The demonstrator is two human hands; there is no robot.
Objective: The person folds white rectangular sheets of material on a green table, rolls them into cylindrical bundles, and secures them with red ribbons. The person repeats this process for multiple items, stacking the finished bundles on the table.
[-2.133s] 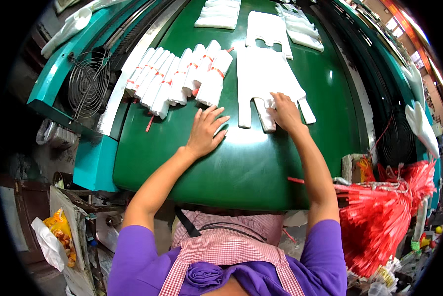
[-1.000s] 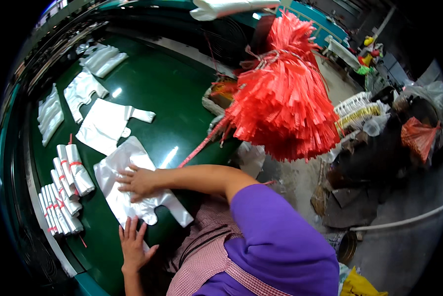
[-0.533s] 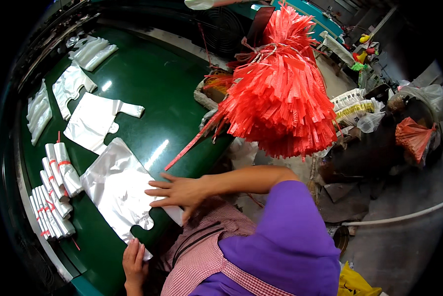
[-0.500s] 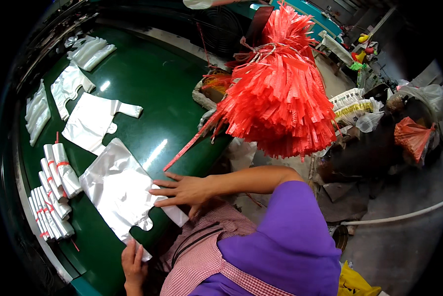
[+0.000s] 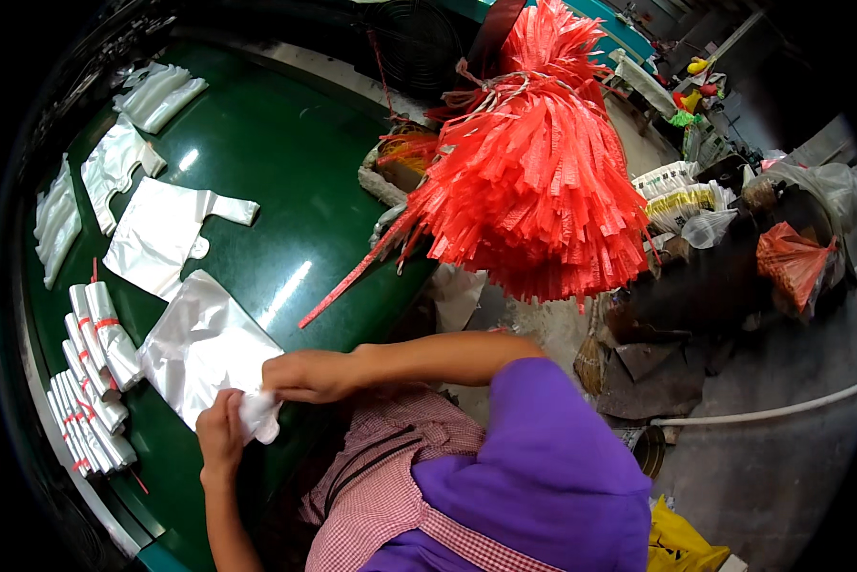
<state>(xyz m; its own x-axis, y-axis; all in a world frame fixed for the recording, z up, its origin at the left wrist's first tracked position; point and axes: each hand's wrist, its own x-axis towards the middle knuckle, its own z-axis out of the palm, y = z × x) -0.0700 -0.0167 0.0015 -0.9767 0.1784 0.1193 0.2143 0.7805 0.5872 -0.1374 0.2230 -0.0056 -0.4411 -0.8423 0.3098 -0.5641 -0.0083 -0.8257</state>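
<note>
A white plastic T-shirt bag [image 5: 204, 329], perhaps a stack of them, lies on the green table [image 5: 299, 172] right in front of me. My left hand [image 5: 220, 434] is closed on its near end, where the handles are. Beside it my right hand [image 5: 314, 376] is also closed on the gathered plastic, which is folded inward and blurred between the two hands. The fingertips of the right hand are partly hidden. To the left lie several rolled white bundles [image 5: 115, 348] tied with red strips. Just beyond, another flat white bag [image 5: 156, 234] has its handles pointing right.
A big bunch of red plastic strips [image 5: 543, 181] hangs over the table's right side, one strip trailing toward my right hand. Further white bags [image 5: 161, 95] lie at the far left. Beyond the table are stacked packages [image 5: 681, 205], a white pipe [image 5: 772, 412] and a yellow bag [image 5: 681, 543].
Both hands have come together over the near end of the bag. The right hand, spread flat before, is now closed, and the handles are folded inward. The view has shifted slightly.
</note>
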